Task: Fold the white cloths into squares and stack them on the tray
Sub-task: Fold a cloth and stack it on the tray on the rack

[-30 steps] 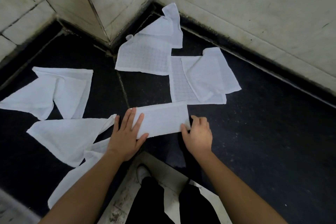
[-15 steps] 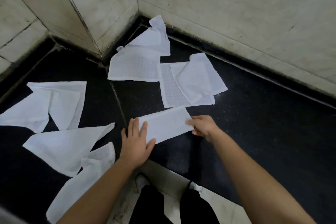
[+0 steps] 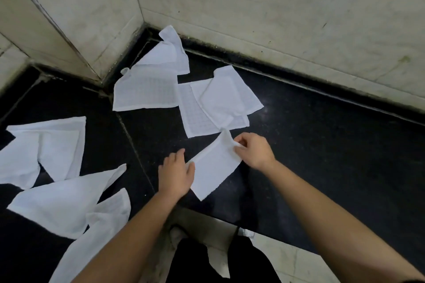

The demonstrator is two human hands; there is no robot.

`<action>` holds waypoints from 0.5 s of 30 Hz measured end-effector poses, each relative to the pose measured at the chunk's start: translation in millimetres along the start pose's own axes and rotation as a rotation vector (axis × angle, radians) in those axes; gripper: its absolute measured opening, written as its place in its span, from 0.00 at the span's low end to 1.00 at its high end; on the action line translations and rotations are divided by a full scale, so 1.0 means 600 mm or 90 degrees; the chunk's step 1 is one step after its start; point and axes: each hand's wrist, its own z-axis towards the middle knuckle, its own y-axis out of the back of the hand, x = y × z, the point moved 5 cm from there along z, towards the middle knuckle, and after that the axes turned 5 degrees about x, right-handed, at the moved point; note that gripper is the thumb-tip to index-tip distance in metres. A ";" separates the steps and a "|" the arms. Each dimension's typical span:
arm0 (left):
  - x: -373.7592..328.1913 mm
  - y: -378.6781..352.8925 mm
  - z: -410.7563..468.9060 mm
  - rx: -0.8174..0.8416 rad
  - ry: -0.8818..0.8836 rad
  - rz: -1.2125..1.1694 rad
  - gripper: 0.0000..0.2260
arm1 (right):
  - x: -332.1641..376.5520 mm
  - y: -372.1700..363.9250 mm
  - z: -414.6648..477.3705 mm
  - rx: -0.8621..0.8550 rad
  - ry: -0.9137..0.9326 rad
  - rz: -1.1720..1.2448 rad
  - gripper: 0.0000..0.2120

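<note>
No tray in shot. Bottom-left cloth (image 3: 92,232) runs off the frame edge; leftmost cloth (image 3: 46,145) is cut at the left border. Feet mostly hidden behind dark trousers (image 3: 218,262). Left hand (image 3: 177,173) is palm down on the black floor (image 3: 322,145), fingers spread & loose, thumb touching the near-left edge of the folded cloth (image 3: 213,167), gripping nothing. Right hand (image 3: 254,150), wrist bent, fingers curled, pinches the far corner of that cloth & lifts it off the floor. Two more cloths, the corner cloth (image 3: 147,89) & its neighbour (image 3: 216,103), lie by the wall (image 3: 276,7).
</note>
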 end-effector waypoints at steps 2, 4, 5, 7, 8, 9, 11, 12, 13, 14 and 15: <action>0.011 0.022 0.030 0.028 0.037 -0.103 0.20 | 0.017 -0.021 -0.020 -0.002 0.048 -0.074 0.07; 0.038 0.028 0.050 0.060 0.097 -0.181 0.16 | 0.032 -0.052 -0.044 0.000 0.120 -0.123 0.09; 0.054 0.026 0.056 0.069 0.129 -0.229 0.13 | 0.040 -0.070 -0.057 0.003 0.157 -0.136 0.11; 0.084 0.018 0.053 0.078 0.192 -0.366 0.09 | 0.053 -0.107 -0.080 0.010 0.219 -0.156 0.14; 0.094 0.013 0.044 0.081 0.222 -0.438 0.08 | 0.057 -0.127 -0.089 0.017 0.243 -0.167 0.15; 0.101 0.010 0.035 0.079 0.244 -0.501 0.08 | 0.059 -0.147 -0.096 0.028 0.261 -0.183 0.15; 0.113 0.007 0.019 0.066 0.260 -0.584 0.08 | 0.062 -0.188 -0.107 0.059 0.290 -0.224 0.15; 0.115 0.006 0.013 0.064 0.261 -0.611 0.08 | 0.062 -0.205 -0.111 0.069 0.302 -0.239 0.15; 0.116 0.006 0.009 0.065 0.255 -0.628 0.07 | 0.059 -0.217 -0.114 0.075 0.308 -0.248 0.15; 0.117 0.004 0.005 0.068 0.248 -0.632 0.07 | 0.056 -0.226 -0.116 0.079 0.308 -0.249 0.15; 0.118 0.001 0.003 0.068 0.241 -0.628 0.06 | 0.053 -0.231 -0.117 0.078 0.305 -0.248 0.15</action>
